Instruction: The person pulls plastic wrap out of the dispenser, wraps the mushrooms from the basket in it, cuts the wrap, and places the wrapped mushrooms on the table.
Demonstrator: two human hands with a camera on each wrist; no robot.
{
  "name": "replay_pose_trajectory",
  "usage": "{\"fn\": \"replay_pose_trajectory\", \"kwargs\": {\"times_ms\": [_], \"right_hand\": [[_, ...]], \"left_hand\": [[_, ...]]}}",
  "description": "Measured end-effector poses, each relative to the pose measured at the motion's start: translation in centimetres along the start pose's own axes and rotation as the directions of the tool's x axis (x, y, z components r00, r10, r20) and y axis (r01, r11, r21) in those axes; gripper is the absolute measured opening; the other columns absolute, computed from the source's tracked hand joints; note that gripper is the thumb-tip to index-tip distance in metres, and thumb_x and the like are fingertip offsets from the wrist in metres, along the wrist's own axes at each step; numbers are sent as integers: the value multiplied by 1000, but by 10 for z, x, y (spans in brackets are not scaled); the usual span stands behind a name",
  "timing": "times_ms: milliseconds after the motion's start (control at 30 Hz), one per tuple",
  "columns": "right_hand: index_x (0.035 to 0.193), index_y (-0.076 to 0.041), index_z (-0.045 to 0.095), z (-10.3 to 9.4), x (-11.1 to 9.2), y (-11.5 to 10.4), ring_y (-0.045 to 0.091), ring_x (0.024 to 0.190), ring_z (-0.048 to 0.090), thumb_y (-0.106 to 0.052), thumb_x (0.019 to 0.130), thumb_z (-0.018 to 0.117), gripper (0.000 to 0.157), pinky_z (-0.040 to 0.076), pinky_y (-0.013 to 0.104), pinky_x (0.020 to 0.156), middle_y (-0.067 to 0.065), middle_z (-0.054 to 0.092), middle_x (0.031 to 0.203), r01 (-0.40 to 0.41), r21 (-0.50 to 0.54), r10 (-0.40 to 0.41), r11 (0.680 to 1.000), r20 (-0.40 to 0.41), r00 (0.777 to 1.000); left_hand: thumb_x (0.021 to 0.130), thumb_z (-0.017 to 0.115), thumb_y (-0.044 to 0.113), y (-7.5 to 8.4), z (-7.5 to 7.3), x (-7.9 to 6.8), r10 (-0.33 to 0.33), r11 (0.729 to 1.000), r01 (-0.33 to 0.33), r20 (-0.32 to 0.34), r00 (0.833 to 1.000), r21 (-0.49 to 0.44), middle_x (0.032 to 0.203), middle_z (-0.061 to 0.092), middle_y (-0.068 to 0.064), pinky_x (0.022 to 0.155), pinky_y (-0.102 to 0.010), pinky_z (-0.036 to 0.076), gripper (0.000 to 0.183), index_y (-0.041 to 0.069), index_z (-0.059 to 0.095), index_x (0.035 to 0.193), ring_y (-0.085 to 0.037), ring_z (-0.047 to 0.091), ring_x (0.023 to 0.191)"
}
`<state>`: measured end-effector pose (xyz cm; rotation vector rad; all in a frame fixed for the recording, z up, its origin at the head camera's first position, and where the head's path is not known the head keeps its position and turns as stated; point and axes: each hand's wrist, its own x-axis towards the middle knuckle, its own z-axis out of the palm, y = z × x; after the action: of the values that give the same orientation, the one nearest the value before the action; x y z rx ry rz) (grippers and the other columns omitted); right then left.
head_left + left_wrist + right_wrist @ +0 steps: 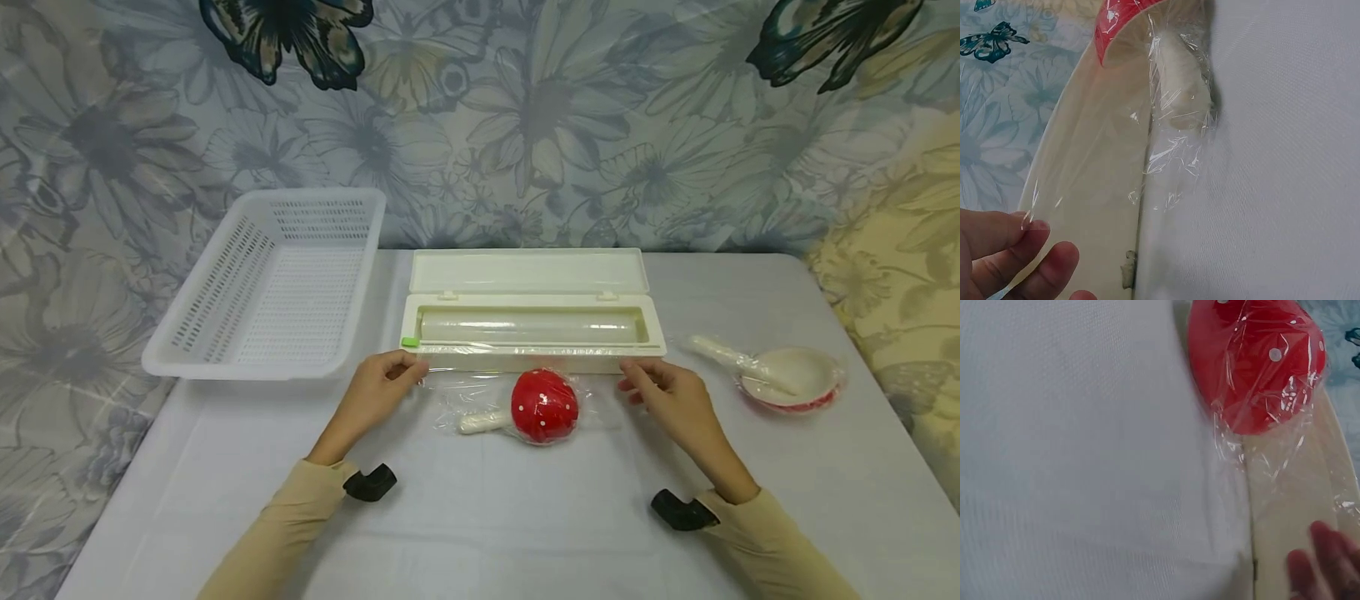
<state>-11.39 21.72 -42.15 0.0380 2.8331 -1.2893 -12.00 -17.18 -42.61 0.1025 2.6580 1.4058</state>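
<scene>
A white cling film dispenser (532, 363) stands with its lid raised and a roll of film inside. In front lies a red, white-dotted ladle (545, 406), bowl upside down, its pale handle (1182, 87) pointing left and clear film around it. My left hand (381, 392) is at the dispenser's front left corner, pinching the edge of the cling film (1035, 215) between thumb and forefinger. At the front right corner, my right hand (670, 400) pinches the film's other end. Its fingers (1322, 562) are blurred in the right wrist view.
A white perforated basket (345, 350) stands at the back left. To the right lies a second film-wrapped ladle (795, 375), its cream inside facing up. A green slider (409, 342) sits at the dispenser's left end. Patterned cloth (525, 125) hangs behind the white-covered table (495, 533).
</scene>
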Motion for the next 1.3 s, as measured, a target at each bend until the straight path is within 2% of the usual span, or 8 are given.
{"fn": "replay_pose_trajectory", "kwargs": {"times_ms": [200, 367, 533, 733, 867, 1033, 1167, 1300], "right_hand": [[105, -2, 71, 4, 3, 0, 2, 69, 66, -41, 99, 59, 41, 55, 23, 59, 14, 75, 85, 14, 75, -10, 997, -44, 999], [102, -3, 69, 1, 2, 5, 4, 69, 66, -33, 100, 58, 32, 54, 23, 57, 17, 74, 88, 60, 36, -58, 998, -62, 996], [101, 0, 68, -3, 1, 8, 1, 68, 63, -26, 101, 59, 27, 51, 20, 57, 16, 74, 85, 102, 10, -101, 995, -44, 994], [101, -4, 71, -7, 1, 10, -5, 67, 60, -32, 98, 62, 30, 48, 19, 55, 11, 75, 83, 142, -101, -148, 985, -63, 987], [92, -7, 72, -10, 2, 4, -8, 65, 54, -32, 92, 70, 25, 44, 15, 57, 7, 72, 77, 200, -190, -229, 961, -144, 963], [87, -7, 70, -11, 9, -18, -3, 61, 53, -26, 88, 75, 19, 42, 15, 56, 6, 69, 71, 286, -185, -318, 940, -178, 931], [88, -8, 70, -5, 16, -41, 3, 59, 53, -22, 88, 75, 15, 42, 19, 51, 2, 67, 67, 371, -169, -394, 913, -133, 909], [88, -8, 70, 6, 24, -62, 7, 60, 55, -17, 88, 75, 10, 44, 21, 52, 1, 67, 69, 454, -136, -467, 881, -84, 881]], "left_hand": [[98, 62, 35, -2, -3, -1, -1, 999, 1, -3, 1000, 41, 90, 72, -6, 72, -30, 44, 29, 9, 72, 92, -18, 61, 86], [99, 61, 33, -4, -4, -2, 29, 997, -29, -4, 1000, 71, 92, 72, -7, 73, -31, 42, 28, 8, 71, 91, -19, 60, 89], [98, 61, 34, -4, -3, -2, 23, 996, -21, -16, 1000, 89, 95, 72, -4, 77, -31, 43, 27, 10, 71, 92, -19, 61, 93], [93, 68, 36, -4, 1, -2, -8, 990, 23, -106, 994, 141, 91, 67, -5, 75, -30, 44, 29, 7, 62, 91, -19, 58, 85], [90, 72, 40, -5, 2, -3, -37, 989, 61, -176, 984, 138, 100, 58, -10, 74, -32, 43, 46, 6, 47, 109, -24, 55, 87], [90, 74, 35, -9, 2, 0, 68, 994, -49, -193, 979, 101, 136, 46, -13, 86, -41, 48, 69, 12, 37, 143, -31, 52, 116], [89, 76, 27, -14, -2, 6, 132, 991, -132, -156, 979, 10, 146, 39, -12, 90, -45, 48, 61, 18, 47, 141, -34, 43, 129], [89, 76, 22, -18, -8, 15, 149, 987, -155, -100, 984, -50, 145, 41, -11, 92, -43, 47, 48, 17, 57, 133, -35, 42, 132]]}}
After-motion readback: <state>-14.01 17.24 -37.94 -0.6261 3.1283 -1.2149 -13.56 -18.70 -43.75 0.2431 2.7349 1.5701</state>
